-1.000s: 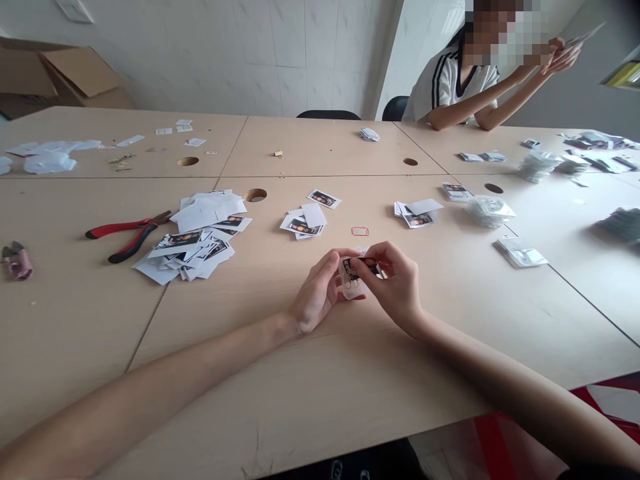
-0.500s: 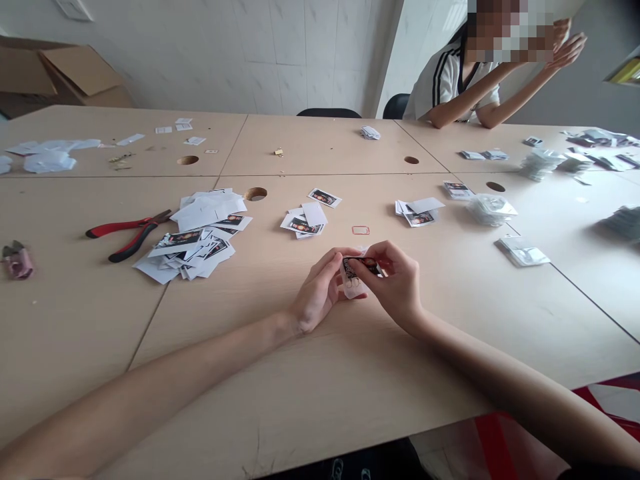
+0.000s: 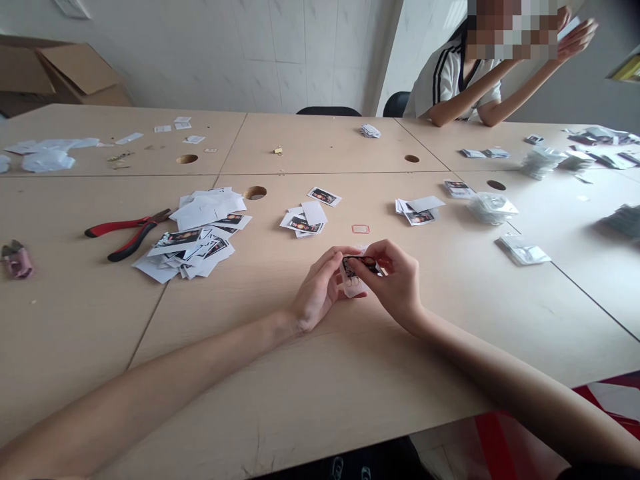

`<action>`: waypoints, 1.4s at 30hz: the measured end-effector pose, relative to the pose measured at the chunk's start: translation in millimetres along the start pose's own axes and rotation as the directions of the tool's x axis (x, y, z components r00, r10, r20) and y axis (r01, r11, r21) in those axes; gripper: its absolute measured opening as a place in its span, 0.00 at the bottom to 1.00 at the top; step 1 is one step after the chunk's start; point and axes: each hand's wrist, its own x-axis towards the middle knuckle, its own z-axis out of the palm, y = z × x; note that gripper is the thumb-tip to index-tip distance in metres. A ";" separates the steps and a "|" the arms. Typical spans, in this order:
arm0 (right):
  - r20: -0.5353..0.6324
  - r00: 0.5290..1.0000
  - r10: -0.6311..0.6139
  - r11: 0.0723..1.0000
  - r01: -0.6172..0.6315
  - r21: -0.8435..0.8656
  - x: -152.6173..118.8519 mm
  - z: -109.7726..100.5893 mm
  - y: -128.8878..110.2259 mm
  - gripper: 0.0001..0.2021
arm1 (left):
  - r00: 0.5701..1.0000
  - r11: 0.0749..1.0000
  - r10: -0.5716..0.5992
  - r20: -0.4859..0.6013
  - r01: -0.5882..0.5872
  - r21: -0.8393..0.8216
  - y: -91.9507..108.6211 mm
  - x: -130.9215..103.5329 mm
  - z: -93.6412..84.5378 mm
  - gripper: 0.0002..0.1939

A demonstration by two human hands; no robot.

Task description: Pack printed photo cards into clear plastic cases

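Near the middle of the table, my left hand (image 3: pixel 318 288) grips a clear plastic sleeve (image 3: pixel 353 287) by its left side. A dark printed card (image 3: pixel 367 262) lies at the sleeve's upper part, pinched by my right hand (image 3: pixel 397 283). Whether the card is partly inside the sleeve cannot be told. Just beyond my hands lies a small red-outlined label (image 3: pixel 361 229). Loose printed cards (image 3: pixel 303 221) form a small pile ahead, and a larger heap of cards (image 3: pixel 200 240) is to the left. Another small card pile (image 3: pixel 418 211) lies ahead on the right.
Red-handled pliers (image 3: pixel 130 233) and pink-handled cutters (image 3: pixel 18 260) lie left on the table (image 3: pixel 240 373). Stacks of clear sleeves (image 3: pixel 493 208) sit on the right. Across the table, a person (image 3: pixel 450 87) leans on both elbows, holding a white piece. A cardboard box (image 3: pixel 80 70) stands back left.
My hands and the card and sleeve have hardly moved. The other person's raised hands have shifted slightly right, and a white piece now shows between them.
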 end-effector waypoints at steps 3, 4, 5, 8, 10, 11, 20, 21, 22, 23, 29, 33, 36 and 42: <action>-0.003 1.000 -0.007 1.000 0.007 0.004 0.3 0.3 -0.1 0.06 | 1.000 1.000 -0.001 -0.003 0.001 0.010 0.4 -0.1 0.4 0.12; -0.007 1.000 -0.008 1.000 0.008 -0.001 0.4 0.4 -0.3 0.06 | 1.000 1.000 0.000 -0.006 0.000 0.011 0.6 -0.2 0.7 0.11; -0.009 1.000 -0.007 1.000 0.007 -0.005 0.5 0.4 -0.6 0.06 | 1.000 1.000 0.000 -0.010 0.000 0.013 0.6 -0.3 0.9 0.11; -0.012 1.000 -0.006 1.000 0.006 -0.009 0.8 0.1 -1.3 0.06 | 1.000 1.000 -0.008 -0.016 0.008 0.017 0.4 -0.3 1.5 0.10; -0.013 1.000 -0.011 1.000 0.010 -0.009 1.0 -0.1 -1.5 0.06 | 1.000 1.000 -0.011 -0.017 0.011 0.021 -0.2 -0.2 1.4 0.09; -0.014 1.000 -0.013 1.000 0.013 -0.012 1.1 -0.1 -1.6 0.06 | 1.000 1.000 -0.010 -0.018 0.011 0.023 -0.5 -0.1 1.2 0.09; 0.029 1.000 -0.005 1.000 0.005 0.005 2.7 -3.2 -4.0 0.04 | 0.999 0.993 0.032 -0.032 -0.028 0.115 -4.1 -0.4 -1.1 0.10; 0.043 0.999 -0.002 1.000 0.002 0.019 2.7 -4.1 -4.5 0.03 | 0.999 0.992 0.033 -0.031 -0.029 0.124 -4.4 -0.6 -1.0 0.10; 0.055 0.998 0.001 1.000 -0.002 0.031 2.6 -5.1 -5.0 0.03 | 0.999 0.991 0.035 -0.031 -0.030 0.130 -4.7 -0.8 -0.8 0.11; 0.066 0.998 0.005 0.999 -0.008 0.040 2.6 -6.0 -5.6 0.03 | 0.999 0.991 0.038 -0.032 -0.034 0.133 -4.8 -1.2 -0.6 0.11; 0.108 0.994 0.003 0.998 -0.009 0.054 2.5 -9.4 -8.7 0.03 | 0.995 0.991 0.056 -0.080 -0.045 0.126 -3.3 -3.5 1.4 0.18; 0.103 0.994 0.018 0.999 -0.021 0.027 3.3 -10.5 -10.3 0.03 | 0.994 0.993 0.041 -0.098 -0.030 0.112 -4.6 -3.1 0.9 0.19; 0.106 0.994 0.041 0.999 -0.041 0.000 4.5 -11.2 -10.5 0.03 | 0.994 0.992 0.058 -0.092 -0.046 0.118 -6.8 -2.1 0.2 0.15; 0.130 0.990 0.046 0.999 -0.046 -0.006 7.0 -12.1 -9.2 0.04 | 0.989 0.989 0.087 -0.116 -0.072 0.126 -7.7 -2.0 -0.1 0.14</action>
